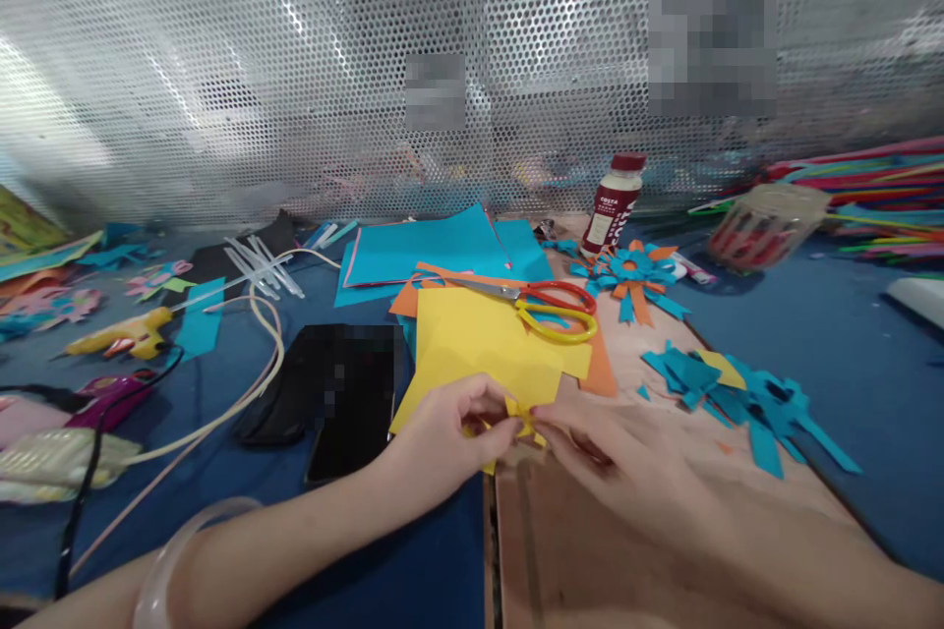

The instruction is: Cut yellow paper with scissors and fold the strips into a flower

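Observation:
My left hand [457,428] pinches a small yellow paper piece [523,416] between thumb and fingers, low in the middle of the view. From the right, the fingertips of my right hand [605,437] press together on the same piece; its exact shape is partly hidden by the fingers. Just behind both hands lie yellow paper sheets [479,334], with orange paper [601,364] showing from under them. Scissors [550,300] with one red and one yellow handle loop rest on top of the yellow sheets.
Blue paper [420,251] lies behind the yellow sheets. On the left are black phones [361,403], a yellow glue gun [122,334] and cables. To the right are a bottle [614,206], blue-and-orange paper flowers [634,270], blue paper strips [759,403] and a clear jar [767,226].

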The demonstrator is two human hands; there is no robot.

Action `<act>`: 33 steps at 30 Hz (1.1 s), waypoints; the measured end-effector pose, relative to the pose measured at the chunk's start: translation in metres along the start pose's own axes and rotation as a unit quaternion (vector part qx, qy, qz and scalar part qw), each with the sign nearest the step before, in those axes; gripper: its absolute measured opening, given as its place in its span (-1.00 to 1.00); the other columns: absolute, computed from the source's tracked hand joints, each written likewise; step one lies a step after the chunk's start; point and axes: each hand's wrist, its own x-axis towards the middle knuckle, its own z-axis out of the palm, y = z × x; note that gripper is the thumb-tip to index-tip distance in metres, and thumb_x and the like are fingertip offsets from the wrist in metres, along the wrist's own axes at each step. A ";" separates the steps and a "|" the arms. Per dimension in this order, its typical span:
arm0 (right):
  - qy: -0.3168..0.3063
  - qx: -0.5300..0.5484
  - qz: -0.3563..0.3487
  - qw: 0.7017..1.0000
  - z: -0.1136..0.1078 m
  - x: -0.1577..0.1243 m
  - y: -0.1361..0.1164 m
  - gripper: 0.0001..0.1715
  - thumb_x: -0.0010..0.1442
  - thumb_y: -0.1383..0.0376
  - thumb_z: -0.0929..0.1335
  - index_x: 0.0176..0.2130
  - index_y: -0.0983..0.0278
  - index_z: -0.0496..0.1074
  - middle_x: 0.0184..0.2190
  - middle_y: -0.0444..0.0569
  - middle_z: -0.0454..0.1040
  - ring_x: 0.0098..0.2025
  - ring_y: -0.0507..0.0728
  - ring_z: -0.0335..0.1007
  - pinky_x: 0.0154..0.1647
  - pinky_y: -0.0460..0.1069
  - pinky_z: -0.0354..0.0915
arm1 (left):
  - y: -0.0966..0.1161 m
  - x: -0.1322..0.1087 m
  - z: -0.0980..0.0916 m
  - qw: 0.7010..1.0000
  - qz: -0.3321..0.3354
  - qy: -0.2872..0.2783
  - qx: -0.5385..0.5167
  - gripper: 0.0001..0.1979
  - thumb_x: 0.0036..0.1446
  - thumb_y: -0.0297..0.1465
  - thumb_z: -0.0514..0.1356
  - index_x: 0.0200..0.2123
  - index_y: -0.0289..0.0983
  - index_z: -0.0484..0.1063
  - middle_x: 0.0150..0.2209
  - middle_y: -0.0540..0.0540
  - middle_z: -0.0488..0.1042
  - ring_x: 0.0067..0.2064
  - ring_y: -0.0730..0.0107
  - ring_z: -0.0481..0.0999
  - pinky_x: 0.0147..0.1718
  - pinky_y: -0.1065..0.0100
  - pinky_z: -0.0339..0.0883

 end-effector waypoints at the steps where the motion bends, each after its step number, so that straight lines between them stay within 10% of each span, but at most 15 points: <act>1: 0.001 -0.004 -0.007 1.000 0.000 0.000 -0.001 -0.82 0.19 0.40 0.24 -0.35 0.23 0.42 -0.57 -0.18 0.47 -0.58 -0.04 0.30 -0.58 -0.13 0.09 | 0.000 -0.001 0.000 1.000 0.004 -0.001 0.005 -0.89 0.07 -0.39 0.14 -0.34 -0.33 0.34 -0.39 -0.06 0.49 -0.34 0.45 0.46 -0.31 0.40 0.32; 22: 0.003 -0.067 -0.068 0.995 -0.002 0.004 -0.006 -0.78 0.14 0.49 0.18 -0.44 0.25 0.29 -0.67 -0.22 0.32 -0.66 -0.06 0.18 -0.62 -0.10 0.00 | 0.006 -0.007 0.004 0.988 0.058 0.034 0.140 -0.87 0.04 -0.45 0.13 -0.28 -0.28 0.39 -0.38 -0.01 0.54 -0.32 0.45 0.52 -0.30 0.44 0.34; 33: -0.022 -0.027 0.047 0.998 0.010 -0.004 -0.002 -0.86 0.13 0.39 0.24 -0.39 0.25 0.37 -0.70 -0.25 0.19 -0.68 -0.06 0.11 -0.64 -0.13 -0.03 | 0.003 -0.007 0.003 0.985 0.082 0.024 0.147 -0.86 0.06 -0.46 0.14 -0.26 -0.25 0.39 -0.37 0.01 0.54 -0.32 0.48 0.51 -0.29 0.47 0.32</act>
